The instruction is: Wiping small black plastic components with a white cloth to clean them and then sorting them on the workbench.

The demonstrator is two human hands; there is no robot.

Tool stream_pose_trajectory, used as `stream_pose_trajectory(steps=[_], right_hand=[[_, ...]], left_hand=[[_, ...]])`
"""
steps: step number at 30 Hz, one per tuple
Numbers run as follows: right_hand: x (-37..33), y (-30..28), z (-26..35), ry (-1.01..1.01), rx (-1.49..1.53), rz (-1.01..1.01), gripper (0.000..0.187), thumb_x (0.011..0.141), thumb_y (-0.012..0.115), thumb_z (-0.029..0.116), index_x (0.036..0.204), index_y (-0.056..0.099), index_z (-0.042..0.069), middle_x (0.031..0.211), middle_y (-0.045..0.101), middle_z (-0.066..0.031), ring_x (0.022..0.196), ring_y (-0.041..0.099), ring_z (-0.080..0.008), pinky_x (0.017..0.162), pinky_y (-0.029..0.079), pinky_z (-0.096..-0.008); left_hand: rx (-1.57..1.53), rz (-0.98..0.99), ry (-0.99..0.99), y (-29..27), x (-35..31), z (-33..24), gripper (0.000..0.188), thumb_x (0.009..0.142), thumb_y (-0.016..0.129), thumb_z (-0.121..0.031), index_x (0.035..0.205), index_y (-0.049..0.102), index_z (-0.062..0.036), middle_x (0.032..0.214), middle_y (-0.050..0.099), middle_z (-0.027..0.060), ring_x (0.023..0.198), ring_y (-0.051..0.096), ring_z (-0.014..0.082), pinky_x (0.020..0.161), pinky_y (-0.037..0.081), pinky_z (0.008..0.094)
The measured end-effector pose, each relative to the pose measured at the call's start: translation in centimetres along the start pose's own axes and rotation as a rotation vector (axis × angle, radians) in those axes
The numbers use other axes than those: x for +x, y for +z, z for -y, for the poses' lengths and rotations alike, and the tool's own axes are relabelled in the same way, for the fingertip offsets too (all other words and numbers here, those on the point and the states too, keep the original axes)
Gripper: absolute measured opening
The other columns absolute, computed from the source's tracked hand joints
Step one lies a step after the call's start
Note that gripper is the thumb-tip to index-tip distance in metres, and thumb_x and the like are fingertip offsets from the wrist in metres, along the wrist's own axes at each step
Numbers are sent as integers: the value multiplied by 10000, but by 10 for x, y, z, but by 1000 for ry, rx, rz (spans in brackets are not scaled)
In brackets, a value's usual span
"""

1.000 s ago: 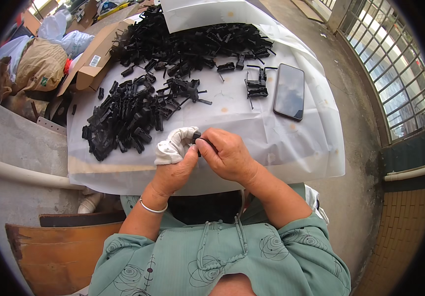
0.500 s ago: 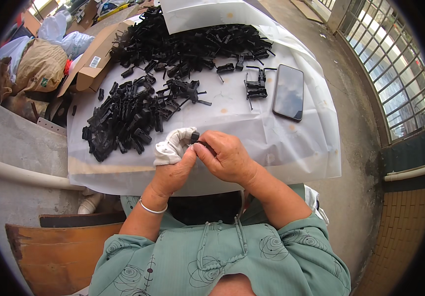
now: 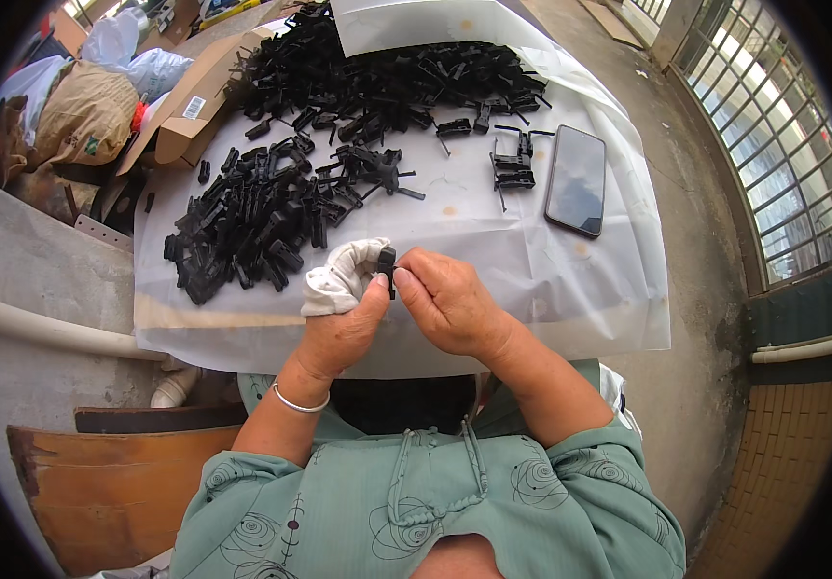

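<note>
My left hand, its fingers wrapped in a white cloth or glove, grips a small black plastic part between thumb and covered fingers. The part stands nearly upright, longer than it is wide. From the right, my right hand is closed, with thumb and forefinger pinching at the part's side; the exact spot they grip is hidden by the fingers. Beyond my left hand lies a loose heap of similar black plastic parts. A larger pile of black parts spreads along the far side of the table.
Translucent plastic sheeting covers the table. A phone lies at the right, beside a few separate black parts. An open cardboard box and stuffed bags are at the left. A barred window is far right.
The black part has turned more upright and shows more fully between my hands. My right hand's fingertips have shifted slightly right, to its side. The view has moved a little.
</note>
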State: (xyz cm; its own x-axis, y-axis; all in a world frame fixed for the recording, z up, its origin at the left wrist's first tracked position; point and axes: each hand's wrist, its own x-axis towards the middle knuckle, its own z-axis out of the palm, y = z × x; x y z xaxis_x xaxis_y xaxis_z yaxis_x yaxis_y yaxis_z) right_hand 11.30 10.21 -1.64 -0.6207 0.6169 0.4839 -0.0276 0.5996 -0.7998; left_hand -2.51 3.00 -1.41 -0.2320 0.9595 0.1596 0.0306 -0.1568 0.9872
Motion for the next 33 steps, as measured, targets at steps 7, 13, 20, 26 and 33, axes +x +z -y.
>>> stream_pose_trajectory(steps=[7, 13, 20, 26, 33], right_hand=[[1, -3, -1, 41, -3, 48, 131, 871, 496, 85, 779, 496, -9, 650, 489, -149, 565, 481, -296, 537, 400, -352], [3, -4, 2, 82, 56, 38, 192, 873, 485, 114, 726, 473, -9, 627, 495, -166, 580, 487, -362, 538, 397, -396], [5, -7, 2, 103, 38, 89, 189, 872, 483, 117, 730, 487, -8, 642, 512, -183, 595, 498, -370, 549, 403, -403], [3, 0, 5, 101, -68, 30, 208, 866, 490, 119, 700, 474, -6, 632, 515, -180, 610, 514, -369, 553, 410, -407], [3, 9, 0, 184, 22, -10, 221, 861, 500, 116, 682, 476, -12, 619, 514, -186, 578, 513, -366, 532, 406, -400]], left_hand=[[46, -6, 25, 3, 0, -4, 289, 817, 520, 26, 1106, 508, 43, 944, 552, 39, 789, 484, 63, 687, 436, 203], [40, 1, -22, 0, 1, -5, 304, 809, 539, 40, 1111, 506, 50, 951, 558, 48, 797, 505, 73, 709, 445, 210], [284, -20, 130, 5, -2, -3, 285, 793, 555, 32, 1074, 523, 59, 952, 582, 100, 831, 563, 143, 739, 469, 251], [646, -34, 396, 7, 0, -5, 302, 742, 571, 28, 1042, 542, 58, 935, 599, 176, 845, 600, 274, 760, 480, 309], [702, -59, 412, 4, -3, 4, 279, 750, 555, 4, 1024, 553, 51, 904, 606, 178, 813, 604, 295, 738, 480, 326]])
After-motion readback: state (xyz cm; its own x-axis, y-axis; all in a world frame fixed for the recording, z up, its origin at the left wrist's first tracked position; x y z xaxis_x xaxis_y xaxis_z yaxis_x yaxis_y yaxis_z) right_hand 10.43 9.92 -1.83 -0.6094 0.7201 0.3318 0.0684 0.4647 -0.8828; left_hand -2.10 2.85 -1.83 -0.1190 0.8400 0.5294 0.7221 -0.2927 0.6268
